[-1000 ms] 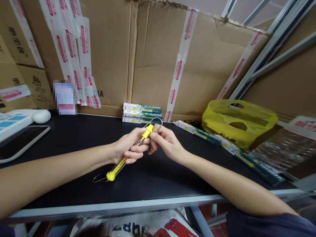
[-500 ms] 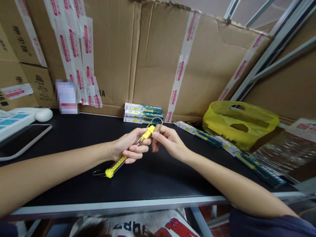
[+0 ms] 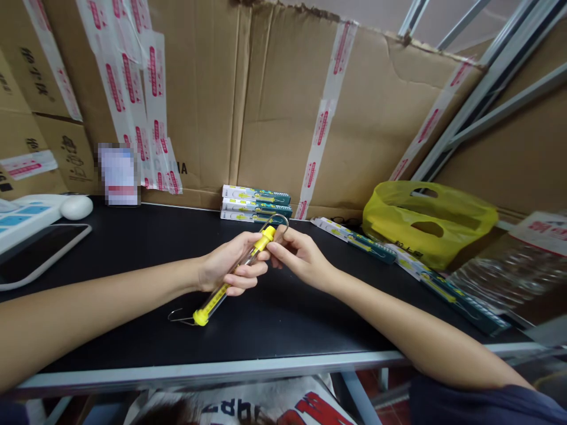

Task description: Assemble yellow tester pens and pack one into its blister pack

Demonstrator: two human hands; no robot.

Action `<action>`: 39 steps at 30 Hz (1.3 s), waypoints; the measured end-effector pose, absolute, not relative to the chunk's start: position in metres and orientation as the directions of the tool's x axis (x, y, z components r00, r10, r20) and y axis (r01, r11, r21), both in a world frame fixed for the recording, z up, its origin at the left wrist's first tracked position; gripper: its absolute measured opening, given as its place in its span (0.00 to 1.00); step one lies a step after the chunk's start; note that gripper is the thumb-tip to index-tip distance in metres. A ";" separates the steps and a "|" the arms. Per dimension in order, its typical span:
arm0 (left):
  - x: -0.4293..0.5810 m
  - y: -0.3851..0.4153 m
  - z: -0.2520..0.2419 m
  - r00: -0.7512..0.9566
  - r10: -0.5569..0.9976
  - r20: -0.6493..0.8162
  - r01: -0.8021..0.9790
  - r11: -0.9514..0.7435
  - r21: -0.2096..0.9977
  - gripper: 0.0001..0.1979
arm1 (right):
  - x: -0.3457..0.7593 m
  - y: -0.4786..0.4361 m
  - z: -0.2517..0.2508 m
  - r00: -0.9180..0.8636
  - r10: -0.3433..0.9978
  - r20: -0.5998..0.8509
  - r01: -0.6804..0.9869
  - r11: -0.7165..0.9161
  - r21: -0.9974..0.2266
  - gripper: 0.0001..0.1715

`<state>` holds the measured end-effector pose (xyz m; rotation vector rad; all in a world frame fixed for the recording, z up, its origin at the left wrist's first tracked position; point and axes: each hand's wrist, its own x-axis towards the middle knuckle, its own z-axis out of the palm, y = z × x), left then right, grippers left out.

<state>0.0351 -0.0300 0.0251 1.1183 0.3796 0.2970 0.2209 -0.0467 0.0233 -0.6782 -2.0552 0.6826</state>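
A tubular spring scale (image 3: 216, 299) with a clear barrel, a yellow graduated strip and yellow end caps slants across the middle of the head view. My left hand (image 3: 230, 260) is wrapped around its barrel. At the upper cap my right hand (image 3: 303, 254) pinches the curved metal hook (image 3: 280, 216); its fingertips lie against the cap and partly hide the hook's lower end. A thin wire hook (image 3: 179, 319) sticks out from the lower cap, above the black tabletop (image 3: 287, 330).
Several printed boxes (image 3: 256, 202) are stacked against the cardboard wall (image 3: 274, 118). Two more boxes (image 3: 354, 239) lie toward the right. Behind them are a yellow plastic bag (image 3: 398, 218) and a clear plastic bottle (image 3: 500, 274). A phone (image 3: 44, 254) and a white power strip (image 3: 26, 215) occupy the left.
The scale's lower end has shifted slightly down and right. My right hand has moved slightly left, still pinching the hook; my left grip stays around the barrel.
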 end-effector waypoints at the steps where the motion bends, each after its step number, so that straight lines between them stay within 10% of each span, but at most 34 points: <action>1: 0.037 -0.031 0.025 0.874 0.466 -0.134 -0.043 0.350 0.936 0.20 | 0.223 -0.045 0.024 -0.499 0.665 0.555 0.255 0.726 -0.639 0.16; 7: 0.039 -0.029 0.027 0.565 0.788 0.246 -0.071 -0.251 0.965 0.13 | 0.241 -0.039 0.033 -0.523 0.542 0.658 0.366 0.840 -0.402 0.22; 14: 0.034 -0.034 0.025 0.543 0.699 0.465 0.140 -0.621 0.771 0.13 | 0.229 -0.038 0.028 -0.429 0.688 0.586 0.195 0.704 -0.683 0.17; 39: 0.042 -0.031 0.006 0.829 0.556 -0.064 0.176 -0.151 0.973 0.23 | 0.278 0.024 0.048 0.102 0.883 0.458 -0.139 0.469 -0.872 0.25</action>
